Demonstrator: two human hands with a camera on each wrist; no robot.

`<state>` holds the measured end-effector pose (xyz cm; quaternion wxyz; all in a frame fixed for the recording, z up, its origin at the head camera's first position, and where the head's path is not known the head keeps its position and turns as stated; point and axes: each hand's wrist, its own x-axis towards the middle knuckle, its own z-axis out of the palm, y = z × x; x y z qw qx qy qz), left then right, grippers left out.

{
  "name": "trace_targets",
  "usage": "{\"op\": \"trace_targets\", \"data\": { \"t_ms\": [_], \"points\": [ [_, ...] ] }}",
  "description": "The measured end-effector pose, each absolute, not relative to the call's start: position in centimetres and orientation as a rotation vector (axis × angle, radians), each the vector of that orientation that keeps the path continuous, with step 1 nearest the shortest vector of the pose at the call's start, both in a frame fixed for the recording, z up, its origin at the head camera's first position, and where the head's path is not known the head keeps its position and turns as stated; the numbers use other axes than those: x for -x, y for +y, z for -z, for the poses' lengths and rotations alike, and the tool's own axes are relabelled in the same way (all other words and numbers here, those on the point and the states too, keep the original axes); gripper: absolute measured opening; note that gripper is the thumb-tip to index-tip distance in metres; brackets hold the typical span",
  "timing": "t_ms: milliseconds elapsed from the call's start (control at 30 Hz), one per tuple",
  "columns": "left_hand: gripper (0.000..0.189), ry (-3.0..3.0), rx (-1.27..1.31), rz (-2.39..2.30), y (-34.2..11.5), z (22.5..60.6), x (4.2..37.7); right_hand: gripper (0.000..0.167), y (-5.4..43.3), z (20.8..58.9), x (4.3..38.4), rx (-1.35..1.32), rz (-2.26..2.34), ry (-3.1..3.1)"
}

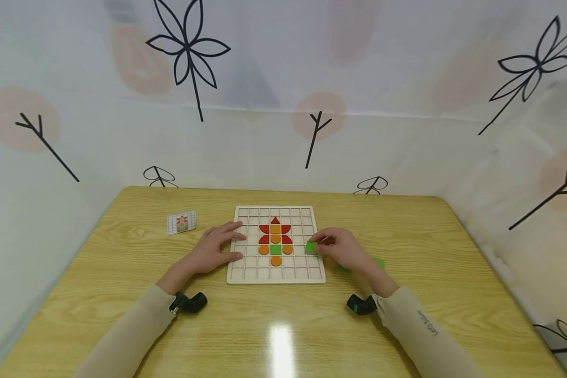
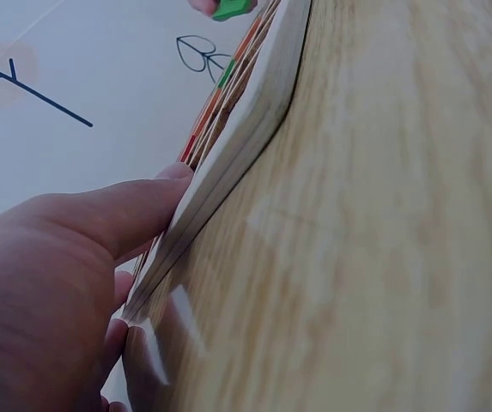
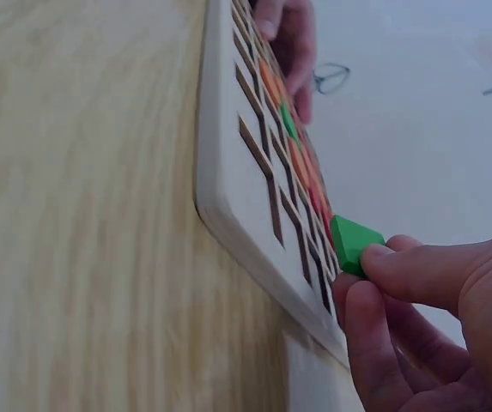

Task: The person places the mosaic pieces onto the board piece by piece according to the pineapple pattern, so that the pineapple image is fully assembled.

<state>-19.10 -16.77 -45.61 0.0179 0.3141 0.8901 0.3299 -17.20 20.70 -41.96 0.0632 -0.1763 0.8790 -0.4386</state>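
A white grid board (image 1: pixel 238 273) lies on the table, with red, orange and green pieces set in its middle cells. My left hand (image 1: pixel 213 249) rests at the board's left edge, fingers spread over the rim; in the left wrist view the thumb (image 2: pixel 142 210) touches the side of the board. Between thumb and fingers, my right hand (image 1: pixel 341 248) pinches a small green block (image 3: pixel 355 243) over the board's right edge. Set in the board are a green square (image 1: pixel 276 250), an orange square (image 1: pixel 276 229) and a red triangle (image 1: pixel 275 220), among orange discs and red rounded pieces.
Left of the board lies a small card (image 1: pixel 181 222) printed with a coloured pattern on a grid. More green pieces (image 1: pixel 379 263) lie on the wooden table (image 1: pixel 245 325) by the right forearm, partly hidden by it. A patterned cloth (image 1: pixel 264 147) hangs behind the table.
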Motion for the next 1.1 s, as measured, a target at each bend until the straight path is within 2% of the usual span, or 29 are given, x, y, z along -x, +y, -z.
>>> {"op": "trace_targets", "data": {
  "t_ms": [500,1100],
  "points": [
    [0.044,2.762,-0.982,-1.029,-16.6,45.6,19.3,0.009,16.9,43.0,16.8,0.756,1.31,2.57],
    [0.044,2.775,-0.966,-1.005,-16.7,45.5,19.1,0.01,16.4,43.2,17.1,0.699,1.259,2.501]
  ]
}}
